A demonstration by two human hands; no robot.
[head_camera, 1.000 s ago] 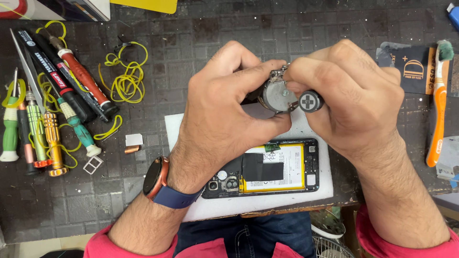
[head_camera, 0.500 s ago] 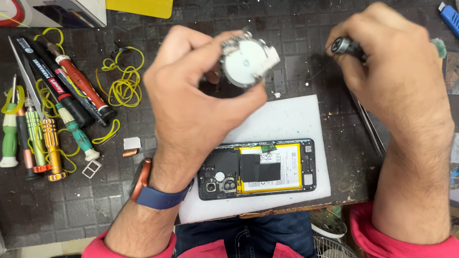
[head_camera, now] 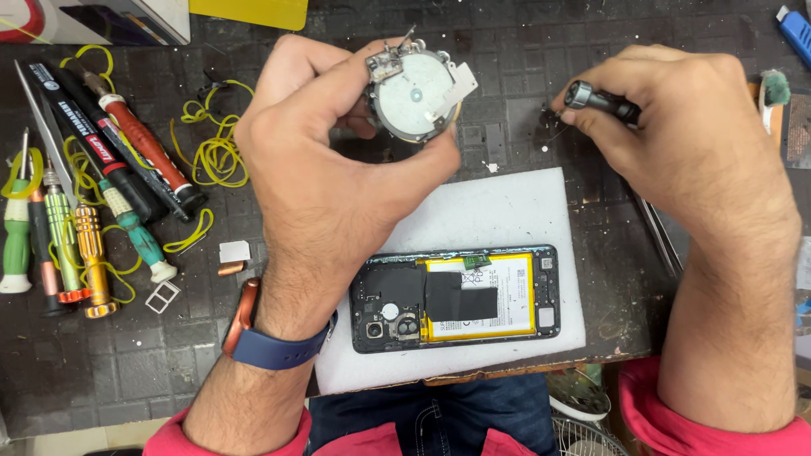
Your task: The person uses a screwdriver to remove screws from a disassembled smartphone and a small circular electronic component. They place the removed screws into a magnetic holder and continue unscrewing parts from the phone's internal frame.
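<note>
I hold the round metal part (head_camera: 416,95) up in my left hand (head_camera: 338,177), above the counter (head_camera: 127,371) and a little behind the opened phone (head_camera: 456,297); my thumb presses it from below and my other fingers (head_camera: 296,67) curl around its far edge, so the flat face looks at me. My right hand (head_camera: 684,143) is closed on a small dark screwdriver (head_camera: 601,101), with its knurled cap pointing toward the part but well apart from it. To do this step well, I think I should keep the part steady, maybe rest my left wrist on the white mat (head_camera: 498,211), and bring the tip of the tool in slowly and straight, because the small tabs on the rim look easy to bend. The part is a silver disc with a dot in its middle, a pale rectangular plate sticking out at its right side and a small bracket with thin pins at the upper left; what lies behind it I cannot see. The phone lies face down on the mat with its back cover off, showing a yellow-edged battery and black tape. Left of me lie several screwdrivers (head_camera: 84,245) and yellow rubber bands (head_camera: 215,156).
</note>
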